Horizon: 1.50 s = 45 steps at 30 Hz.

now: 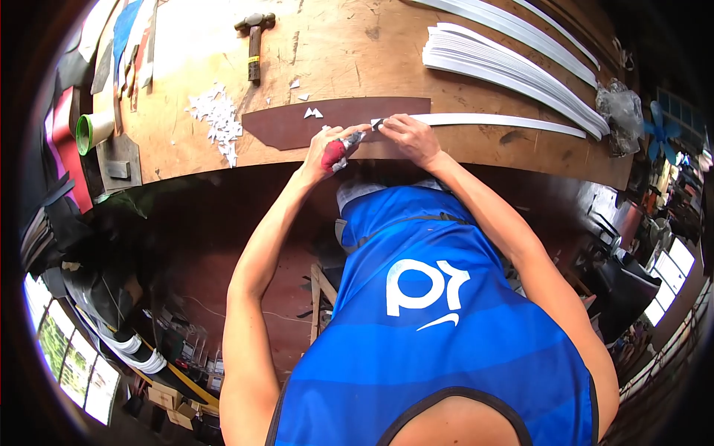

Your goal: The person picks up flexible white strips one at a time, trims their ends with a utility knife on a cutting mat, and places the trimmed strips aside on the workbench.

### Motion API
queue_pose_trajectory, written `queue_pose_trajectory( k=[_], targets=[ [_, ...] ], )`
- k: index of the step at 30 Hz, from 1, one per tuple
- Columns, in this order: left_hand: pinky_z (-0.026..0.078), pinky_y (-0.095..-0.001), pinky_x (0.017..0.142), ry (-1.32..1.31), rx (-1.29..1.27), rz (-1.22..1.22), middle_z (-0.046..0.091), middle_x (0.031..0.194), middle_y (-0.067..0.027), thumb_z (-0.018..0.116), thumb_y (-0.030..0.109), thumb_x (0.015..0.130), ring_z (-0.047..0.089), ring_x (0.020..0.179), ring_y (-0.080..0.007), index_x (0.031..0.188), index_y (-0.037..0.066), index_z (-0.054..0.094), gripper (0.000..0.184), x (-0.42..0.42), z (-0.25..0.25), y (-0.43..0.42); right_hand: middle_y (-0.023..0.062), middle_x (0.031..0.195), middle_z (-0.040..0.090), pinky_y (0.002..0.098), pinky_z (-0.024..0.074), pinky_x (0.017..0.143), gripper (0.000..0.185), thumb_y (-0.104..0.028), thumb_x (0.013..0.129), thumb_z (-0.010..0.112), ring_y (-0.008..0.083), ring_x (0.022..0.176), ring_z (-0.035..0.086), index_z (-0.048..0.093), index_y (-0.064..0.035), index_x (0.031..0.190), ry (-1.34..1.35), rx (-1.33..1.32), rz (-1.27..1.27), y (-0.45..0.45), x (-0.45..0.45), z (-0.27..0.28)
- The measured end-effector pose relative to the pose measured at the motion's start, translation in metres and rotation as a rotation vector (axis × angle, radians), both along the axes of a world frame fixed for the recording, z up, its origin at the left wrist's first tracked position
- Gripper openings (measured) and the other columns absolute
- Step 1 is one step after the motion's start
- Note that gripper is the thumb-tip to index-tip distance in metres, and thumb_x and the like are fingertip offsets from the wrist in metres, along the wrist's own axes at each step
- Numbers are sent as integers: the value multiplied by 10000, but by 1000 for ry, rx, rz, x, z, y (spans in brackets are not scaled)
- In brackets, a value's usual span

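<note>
My left hand is closed around a red-wrapped tool with a greyish front part, over the near edge of a brown board. Just to its right, my right hand pinches the end of a long white strip that runs off to the right across the wooden table. A small dark piece shows between the two hands; what it belongs to is unclear. Small white triangular offcuts lie on the brown board.
A hammer lies at the upper left of the table, above a pile of white scraps. Stacked white strips fill the right side, beside a clear plastic bag. A green-rimmed cup is at the left edge.
</note>
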<state>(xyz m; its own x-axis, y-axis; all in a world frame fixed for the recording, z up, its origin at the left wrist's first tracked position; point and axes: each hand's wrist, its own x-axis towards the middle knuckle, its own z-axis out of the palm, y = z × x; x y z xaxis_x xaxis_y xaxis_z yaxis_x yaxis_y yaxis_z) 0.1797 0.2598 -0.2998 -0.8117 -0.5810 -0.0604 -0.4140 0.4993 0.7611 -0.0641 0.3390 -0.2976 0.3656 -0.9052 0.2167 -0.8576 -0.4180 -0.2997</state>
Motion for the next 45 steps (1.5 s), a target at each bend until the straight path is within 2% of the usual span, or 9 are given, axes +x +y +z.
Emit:
queue_pose_trajectory(
  k=[4, 6, 10, 12, 19, 28, 39, 42, 45],
  targets=[
    [497, -374, 733, 103, -36, 22, 702, 918, -84, 674, 80, 865, 627, 742, -260, 1298, 173, 626, 445, -8, -4, 0, 5, 996, 631, 297, 553, 788, 222, -145, 822, 581, 176, 968, 622, 652, -108, 1029, -4, -4, -8, 1, 0, -1],
    [501, -380, 715, 195, -5, 70, 656, 784, -57, 691, 145, 853, 619, 727, -259, 1291, 207, 629, 447, -11, -5, 0, 5, 1001, 633, 297, 553, 793, 239, -149, 824, 579, 175, 975, 622, 657, -101, 1044, 2, 0, 3, 1, -1, -1],
    [506, -385, 719, 117, -29, 52, 670, 808, -59, 696, 154, 850, 629, 739, -259, 1291, 205, 627, 449, -10, -8, 3, 6, 1014, 636, 296, 553, 797, 248, -154, 823, 580, 175, 976, 620, 664, -96, 1049, -6, 4, -7, 2, 0, -1],
    [506, -391, 714, 141, -45, 59, 673, 815, -65, 697, 158, 851, 633, 746, -261, 1298, 217, 622, 457, -11, -8, 3, 5, 1048, 683, 291, 570, 789, 247, -130, 792, 616, 180, 973, 656, 705, -105, 1022, -4, 13, -17, 2, -1, 0],
    [499, -394, 717, 129, -14, 44, 668, 798, -67, 687, 152, 866, 631, 730, -267, 1304, 223, 615, 449, -11, -9, 1, -2, 1053, 683, 291, 570, 798, 247, -127, 787, 619, 174, 982, 654, 710, -110, 1016, 8, 25, -23, 2, 0, -1],
    [500, -379, 720, 155, 16, 44, 717, 887, -82, 692, 117, 847, 654, 731, -264, 1293, 211, 622, 462, -11, -9, 0, -8, 1044, 677, 285, 568, 793, 242, -135, 781, 623, 167, 973, 653, 703, -113, 1009, 15, 17, -25, 2, 0, 0],
    [494, -374, 701, 138, -60, 22, 663, 784, -79, 680, 149, 844, 636, 715, -244, 1318, 186, 605, 481, -21, -11, 4, -3, 1005, 644, 288, 556, 790, 255, -158, 797, 598, 165, 954, 625, 674, -96, 1032, -24, 5, -21, 1, 1, -3],
    [470, -373, 690, 112, 1, 5, 669, 807, -88, 679, 134, 793, 639, 734, -247, 1327, 186, 597, 543, -14, -15, 3, -19, 998, 665, 275, 564, 776, 253, -134, 768, 624, 161, 964, 649, 703, -114, 1007, -24, 9, -15, -1, 0, -1],
    [459, -380, 688, 93, -85, -3, 675, 827, -100, 682, 124, 764, 639, 742, -249, 1328, 184, 596, 574, -8, -13, 5, -11, 987, 651, 285, 557, 785, 235, -145, 786, 614, 168, 960, 637, 690, -108, 1005, -4, 18, -18, 0, 0, 1]
  ],
)
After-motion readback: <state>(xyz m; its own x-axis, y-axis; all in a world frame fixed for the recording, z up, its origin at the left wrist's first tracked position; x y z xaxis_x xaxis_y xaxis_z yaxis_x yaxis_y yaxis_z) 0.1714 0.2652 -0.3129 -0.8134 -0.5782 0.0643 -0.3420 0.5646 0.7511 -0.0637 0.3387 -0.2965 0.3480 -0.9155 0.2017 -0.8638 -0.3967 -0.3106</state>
